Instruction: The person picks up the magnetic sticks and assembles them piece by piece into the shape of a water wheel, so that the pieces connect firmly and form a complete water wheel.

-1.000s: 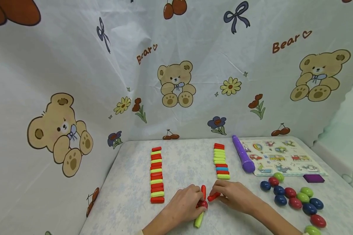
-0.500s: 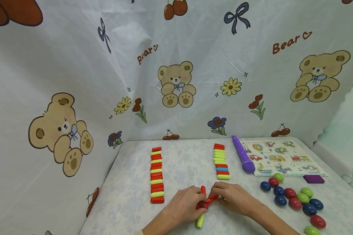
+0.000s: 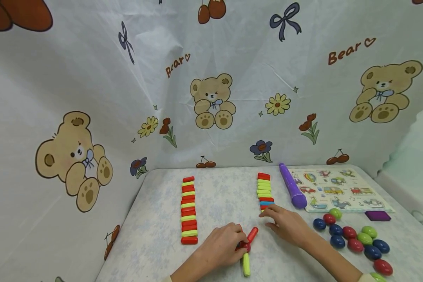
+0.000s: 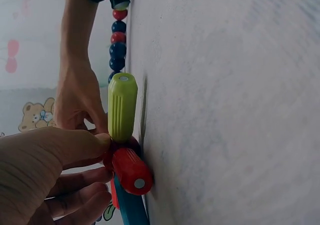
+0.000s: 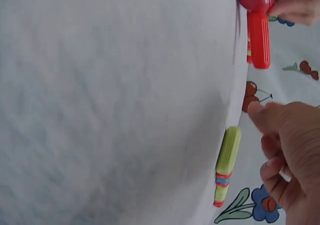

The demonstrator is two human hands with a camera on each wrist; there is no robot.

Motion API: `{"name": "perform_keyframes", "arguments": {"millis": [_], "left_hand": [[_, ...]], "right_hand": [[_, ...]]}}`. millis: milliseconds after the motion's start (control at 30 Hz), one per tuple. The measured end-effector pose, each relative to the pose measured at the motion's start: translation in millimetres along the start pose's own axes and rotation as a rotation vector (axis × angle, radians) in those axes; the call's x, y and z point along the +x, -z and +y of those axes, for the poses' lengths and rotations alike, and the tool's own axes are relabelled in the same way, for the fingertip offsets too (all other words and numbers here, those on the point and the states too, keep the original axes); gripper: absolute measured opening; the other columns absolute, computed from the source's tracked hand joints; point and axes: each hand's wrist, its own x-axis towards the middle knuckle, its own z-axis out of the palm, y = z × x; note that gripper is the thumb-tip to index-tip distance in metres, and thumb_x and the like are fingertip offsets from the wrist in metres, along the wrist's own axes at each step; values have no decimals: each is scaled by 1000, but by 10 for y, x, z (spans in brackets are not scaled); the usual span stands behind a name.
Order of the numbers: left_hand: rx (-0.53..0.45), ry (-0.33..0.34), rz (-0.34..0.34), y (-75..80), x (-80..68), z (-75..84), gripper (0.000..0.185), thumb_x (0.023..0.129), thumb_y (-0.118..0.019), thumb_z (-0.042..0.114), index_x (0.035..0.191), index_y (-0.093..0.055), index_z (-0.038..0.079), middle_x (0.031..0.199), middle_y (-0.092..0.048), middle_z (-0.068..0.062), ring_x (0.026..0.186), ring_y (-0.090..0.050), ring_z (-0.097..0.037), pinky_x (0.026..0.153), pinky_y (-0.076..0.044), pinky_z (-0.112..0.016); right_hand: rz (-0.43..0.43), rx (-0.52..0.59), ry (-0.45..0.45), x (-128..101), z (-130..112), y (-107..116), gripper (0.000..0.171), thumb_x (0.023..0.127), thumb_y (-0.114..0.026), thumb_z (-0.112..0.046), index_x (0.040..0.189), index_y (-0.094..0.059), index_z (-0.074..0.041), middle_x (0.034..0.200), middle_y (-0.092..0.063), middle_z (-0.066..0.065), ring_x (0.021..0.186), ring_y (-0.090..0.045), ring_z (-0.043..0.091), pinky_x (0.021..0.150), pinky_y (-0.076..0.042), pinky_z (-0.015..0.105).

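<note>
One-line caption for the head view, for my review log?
Left hand holds a red ball joined to magnetic sticks; right hand reaches the stick row.

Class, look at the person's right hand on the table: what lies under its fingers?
The right hand reaches over the near end of the right row of sticks. A green stick sits at that end, by the fingertips. Whether the fingers touch it is unclear.

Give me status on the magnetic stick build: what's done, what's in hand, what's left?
Done: a red stick and a green stick join at the red ball. In hand: the left hand grips that ball; the right hand reaches the right row of sticks. Left: both rows, including the left row, look mostly unused.
</note>
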Motion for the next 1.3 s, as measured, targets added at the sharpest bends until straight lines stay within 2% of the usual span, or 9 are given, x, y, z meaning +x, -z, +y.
{"name": "perform_keyframes", "arguments": {"millis": [167, 267, 433, 567, 733, 833, 1133, 1300], "left_hand": [[7, 8, 0, -13, 3, 1, 17, 97, -83, 33, 112, -84, 25, 94, -64, 13, 79, -46, 0, 59, -43, -16], [22, 11, -5, -9, 7, 2, 16, 97, -84, 34, 110, -84, 25, 95, -64, 13, 79, -47, 0, 59, -43, -16], [40, 12, -8, -4, 6, 2, 15, 96, -84, 35, 107, -83, 25, 94, -64, 13, 80, -48, 0, 60, -44, -16], [43, 21, -10, -4, 9, -2, 17, 96, -84, 38, 107, -83, 24, 93, -64, 14, 81, -48, 0, 60, -44, -16], [46, 29, -2, -6, 10, -4, 18, 96, -84, 39, 104, -82, 23, 92, -63, 14, 81, -48, 0, 60, -44, -16], [47, 31, 6, -13, 10, -4, 18, 95, -85, 40, 102, -82, 23, 91, -62, 14, 81, -48, 1, 59, -44, -15], [47, 39, -2, -4, 15, -3, 20, 94, -85, 41, 101, -82, 22, 90, -62, 13, 81, -49, 0, 60, -44, -16], [46, 42, -5, 5, 15, -3, 21, 94, -85, 41, 101, -81, 22, 90, -62, 13, 82, -49, 0, 60, -44, -15]], "right_hand": [[-23, -65, -144, -1, 97, -33, 35, 92, -87, -14, 124, -75, -18, 119, -67, 2, 71, -51, 4, 60, -49, 21], [-43, -65, -179, -8, 109, -55, 35, 92, -87, -14, 125, -75, -18, 120, -66, 3, 72, -52, 6, 61, -50, 21], [-32, -106, -169, 0, 124, -80, 35, 92, -87, -13, 125, -76, -15, 119, -65, 6, 75, -54, 9, 62, -52, 22], [-2, -103, -154, 7, 144, -87, 29, 92, -85, -10, 119, -77, -19, 118, -65, 6, 74, -54, 9, 59, -49, 21], [15, -108, -126, 3, 153, -92, 30, 91, -86, -9, 115, -74, -22, 118, -71, 4, 87, -69, 16, 72, -62, 34], [8, -95, -124, 1, 142, -90, 32, 90, -87, -8, 115, -73, -22, 116, -74, 2, 94, -72, 19, 77, -63, 38], [-87, -51, -194, 22, 88, -42, 27, 89, -88, -13, 110, -75, -23, 105, -69, -6, 82, -61, 10, 73, -60, 32], [-124, 42, -161, 9, 27, 26, 26, 88, -89, -12, 106, -75, -25, 99, -70, -10, 77, -58, 6, 71, -58, 27]]}}
